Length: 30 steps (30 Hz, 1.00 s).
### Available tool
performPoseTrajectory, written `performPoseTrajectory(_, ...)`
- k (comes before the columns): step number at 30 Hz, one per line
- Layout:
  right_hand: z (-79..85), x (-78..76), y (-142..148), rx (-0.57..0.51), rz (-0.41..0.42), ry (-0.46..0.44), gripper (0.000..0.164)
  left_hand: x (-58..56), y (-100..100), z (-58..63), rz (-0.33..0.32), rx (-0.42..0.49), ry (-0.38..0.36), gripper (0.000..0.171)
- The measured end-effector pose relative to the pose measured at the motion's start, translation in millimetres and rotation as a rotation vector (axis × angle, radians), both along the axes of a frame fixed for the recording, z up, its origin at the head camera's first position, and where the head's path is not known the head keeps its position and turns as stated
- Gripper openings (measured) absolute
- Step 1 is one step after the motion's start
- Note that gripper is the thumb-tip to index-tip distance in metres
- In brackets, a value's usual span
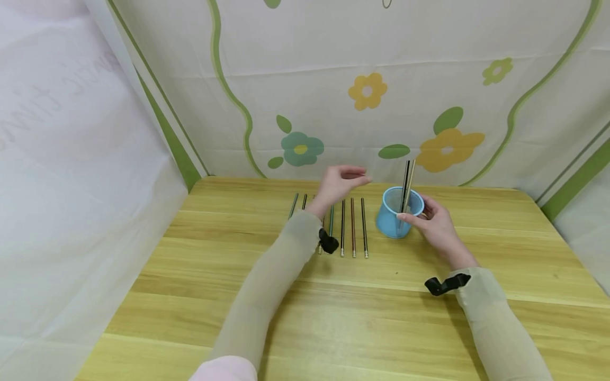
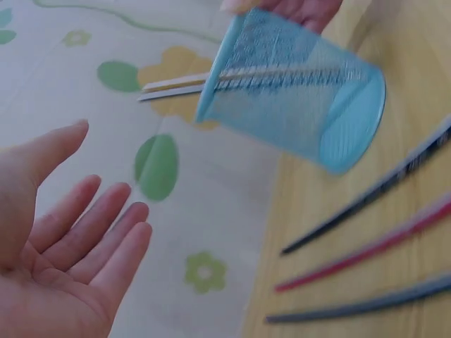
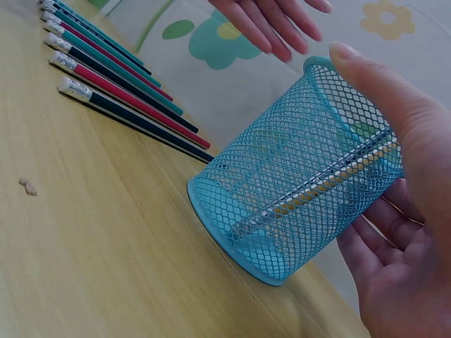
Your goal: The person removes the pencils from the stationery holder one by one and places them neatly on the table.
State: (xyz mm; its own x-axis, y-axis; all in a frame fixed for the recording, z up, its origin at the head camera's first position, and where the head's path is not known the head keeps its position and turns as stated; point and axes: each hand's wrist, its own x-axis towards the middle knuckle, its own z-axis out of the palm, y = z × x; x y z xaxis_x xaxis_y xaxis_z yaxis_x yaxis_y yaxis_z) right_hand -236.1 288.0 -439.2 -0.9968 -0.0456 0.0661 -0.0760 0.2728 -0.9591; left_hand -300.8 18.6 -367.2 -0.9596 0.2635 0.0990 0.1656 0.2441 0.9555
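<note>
A light-blue wire-mesh pencil cup [image 1: 387, 222] stands upright on the table. Two pencils [image 1: 406, 180], one dark and one pale, lean inside it and poke out above the rim. My right hand [image 1: 439, 227] holds the cup from its right side, with the thumb [image 3: 384, 88] at the rim and the fingers behind the mesh. Over the far ends of a row of pencils [image 1: 353, 227], left of the cup, hovers my left hand [image 1: 337, 185]. Its fingers [image 2: 116, 257] are spread loosely with nothing in them, apart from the cup. My left forearm hides part of that row.
Several dark, red and green pencils lie side by side, their white-tipped eraser ends [image 3: 74, 89] toward me. Behind the wooden table [image 1: 381, 317] hangs a flowered cloth [image 1: 324, 84]. A small brown speck [image 3: 27, 186] lies on the wood near the cup.
</note>
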Motion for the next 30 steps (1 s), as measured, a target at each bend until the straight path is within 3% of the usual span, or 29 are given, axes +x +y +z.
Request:
performPoseTrajectory(8, 2.2, -0.3, -2.8, -0.022, 0.009, -0.015, 0.08, 7.9, 37.1, -13.4, -0.011, 0.036, 0.009, 0.035)
performPoseTrajectory(15, 3.8, -0.6, -3.8, -0.022, 0.02, -0.001, 0.079, 3.6, 62.0, -18.9, 0.001, 0.087, -0.002, 0.036)
performPoseTrajectory(22, 4.8, -1.9, -4.3, -0.023, 0.017, 0.002, 0.08, -5.3, 76.4, -14.0, -0.028, 0.045, 0.017, 0.04)
performPoseTrajectory(30, 1.9, -2.9, -1.6, -0.01, 0.017, -0.016, 0.081, -5.4, 87.9, -21.6, 0.006, -0.002, -0.009, 0.034)
